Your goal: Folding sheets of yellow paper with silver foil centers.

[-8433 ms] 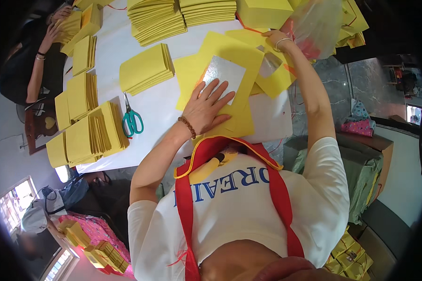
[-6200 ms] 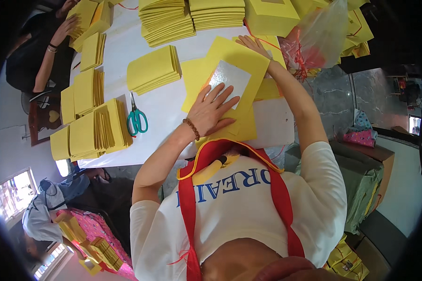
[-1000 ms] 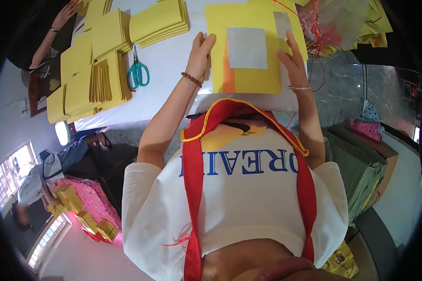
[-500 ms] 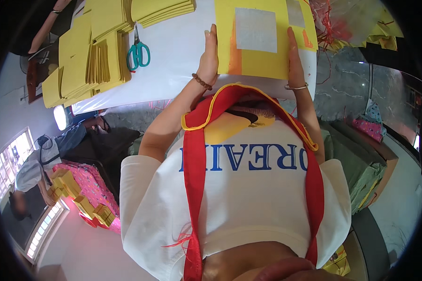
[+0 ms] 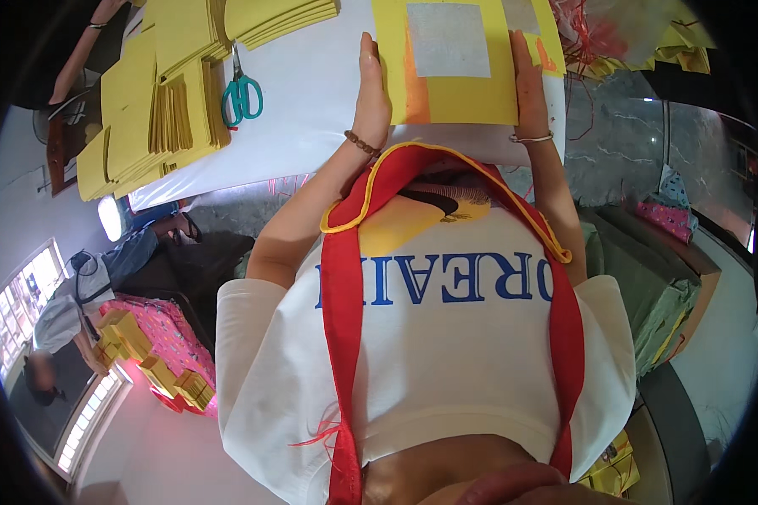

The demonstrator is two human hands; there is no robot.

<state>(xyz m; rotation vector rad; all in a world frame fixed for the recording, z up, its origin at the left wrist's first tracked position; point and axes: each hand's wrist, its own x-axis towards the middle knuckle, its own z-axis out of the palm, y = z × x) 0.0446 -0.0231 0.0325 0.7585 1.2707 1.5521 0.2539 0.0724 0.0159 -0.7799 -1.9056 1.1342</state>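
A stack of yellow joss paper (image 5: pixel 459 101), its top sheet marked with a silver square and an orange strip, lies on the white table (image 5: pixel 312 109). Along its left edge my left hand (image 5: pixel 370 93) rests upright, fingers straight and held out flat. My right hand (image 5: pixel 528 88) lies against the right edge in the same way, its fingers stretched. The stack sits between both palms, and neither hand has fingers wrapped round it. Another yellow sheet with a silver patch (image 5: pixel 522 15) shows just beyond my right hand. The stack's far end is cut off by the picture's top.
Teal-handled scissors (image 5: pixel 242 97) lie left of my left hand, beside piles of folded yellow paper (image 5: pixel 130 93). Clear plastic and red string (image 5: pixel 594 34) fill the far right corner. At lower left another person (image 5: pixel 63 316) handles yellow bundles (image 5: pixel 156 370) on a pink cloth.
In the picture the table, stack and scissors have shifted slightly up and left. Both hands stay flat at the stack's sides; my right hand sits a little further up along its edge.
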